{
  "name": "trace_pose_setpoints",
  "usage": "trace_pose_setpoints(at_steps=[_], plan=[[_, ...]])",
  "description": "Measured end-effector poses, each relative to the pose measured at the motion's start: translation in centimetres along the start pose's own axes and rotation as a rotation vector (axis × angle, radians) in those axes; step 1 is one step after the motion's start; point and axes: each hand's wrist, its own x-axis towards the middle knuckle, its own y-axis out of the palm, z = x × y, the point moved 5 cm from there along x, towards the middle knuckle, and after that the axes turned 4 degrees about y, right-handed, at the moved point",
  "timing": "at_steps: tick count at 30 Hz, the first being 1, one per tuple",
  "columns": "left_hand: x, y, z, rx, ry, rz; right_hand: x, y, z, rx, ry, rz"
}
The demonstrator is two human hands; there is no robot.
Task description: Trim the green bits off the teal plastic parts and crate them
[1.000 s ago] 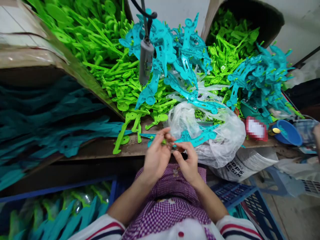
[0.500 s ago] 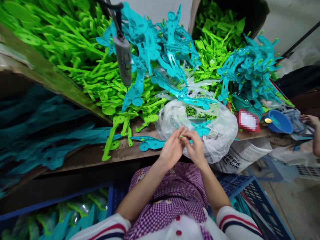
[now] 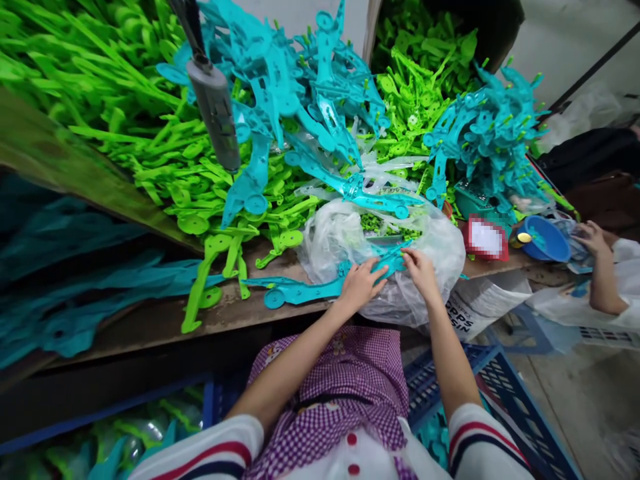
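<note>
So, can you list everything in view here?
Bench: one, brown, mid-picture
Green parts: many, bright green, bench back
Turquoise parts: many, turquoise, across bench
Hanging tool: one, grey, upper left
Plastic bag: one, whitish, bench front
Small pieces: many, green, in bag
Red item: one, red, right of bag
Bowl: one, blue, farther right
Sack: one, white, below bench edge
Crates: two, blue, lower left and right
Co-worker's hand: one, bare, right edge
Apron: one, purple checked, lower middle
Left hand: one, bare, on turquoise part
Right hand: one, bare, fingers at it
</note>
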Motion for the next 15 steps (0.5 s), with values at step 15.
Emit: trace_pose_setpoints(at_steps=[15], plan=[[0.3,0.4,0.4,-0.03,-0.023,0.007,1.4,2.0,2.6,-0.42,-0.36,0.187]])
